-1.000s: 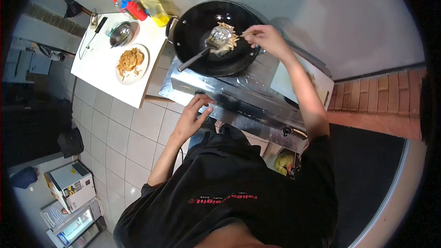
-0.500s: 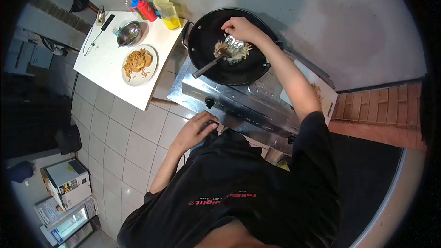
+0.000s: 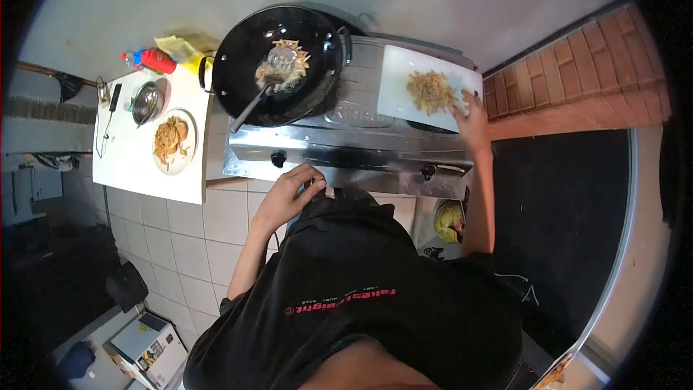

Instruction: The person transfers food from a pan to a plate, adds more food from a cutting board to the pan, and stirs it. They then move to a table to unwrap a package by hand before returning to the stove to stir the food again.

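My right hand point(image 3: 473, 124) is at the right edge of a white cutting board point(image 3: 393, 76). Its fingers are spread, with the tips beside a pile of pale cut strips point(image 3: 430, 92) on the board. Left of the board stands a black wok point(image 3: 238, 72) on the stove. A metal spatula point(image 3: 250, 108) leans in it, its blade among pale strips point(image 3: 296, 65) in the wok's middle. My left hand point(image 3: 289, 193) hangs by the stove's front edge at my waist, fingers loosely bent and thumb apart, nothing visibly held.
On the white table point(image 3: 130, 166) at left are a plate of food point(image 3: 173, 141), a metal bowl point(image 3: 148, 103), a red bottle point(image 3: 160, 61) and a yellow packet point(image 3: 180, 54). The steel stove point(image 3: 346, 155) has front knobs. A brick ledge point(image 3: 556, 79) is at right.
My right hand has left the wok and moved right to the strips on the cutting board. The view has swung right. My left hand stays near the stove's front edge.
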Action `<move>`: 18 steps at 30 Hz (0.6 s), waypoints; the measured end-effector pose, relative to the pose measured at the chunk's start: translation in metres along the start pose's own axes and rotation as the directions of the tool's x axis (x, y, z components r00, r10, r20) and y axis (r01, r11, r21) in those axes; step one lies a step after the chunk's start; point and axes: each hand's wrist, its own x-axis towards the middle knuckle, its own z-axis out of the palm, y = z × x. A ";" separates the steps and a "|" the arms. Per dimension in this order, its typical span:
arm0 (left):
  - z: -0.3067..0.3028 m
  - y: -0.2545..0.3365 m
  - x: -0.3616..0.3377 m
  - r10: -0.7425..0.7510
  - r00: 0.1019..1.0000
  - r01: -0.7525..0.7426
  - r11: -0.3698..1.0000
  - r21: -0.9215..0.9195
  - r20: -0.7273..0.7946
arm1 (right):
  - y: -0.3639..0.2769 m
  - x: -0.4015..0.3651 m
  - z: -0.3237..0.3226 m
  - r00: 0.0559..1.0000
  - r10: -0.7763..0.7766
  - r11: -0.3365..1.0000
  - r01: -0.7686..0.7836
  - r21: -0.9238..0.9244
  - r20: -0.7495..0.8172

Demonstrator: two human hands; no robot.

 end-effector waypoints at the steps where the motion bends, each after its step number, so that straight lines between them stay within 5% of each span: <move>1: 0.004 0.003 0.005 0.012 1.000 -0.012 1.000 -0.003 0.015 | 0.018 -0.008 0.008 0.998 0.009 0.998 -0.013 -0.061 -0.063; 9: 0.036 0.021 0.024 0.061 0.993 -0.061 0.998 0.003 0.105 | 0.010 -0.008 0.024 0.971 -0.227 0.973 0.223 -0.067 -0.073; 18: 0.051 0.028 0.020 0.013 0.995 -0.014 1.000 0.008 0.100 | 0.023 0.001 0.036 0.956 -0.216 0.974 0.224 0.021 -0.200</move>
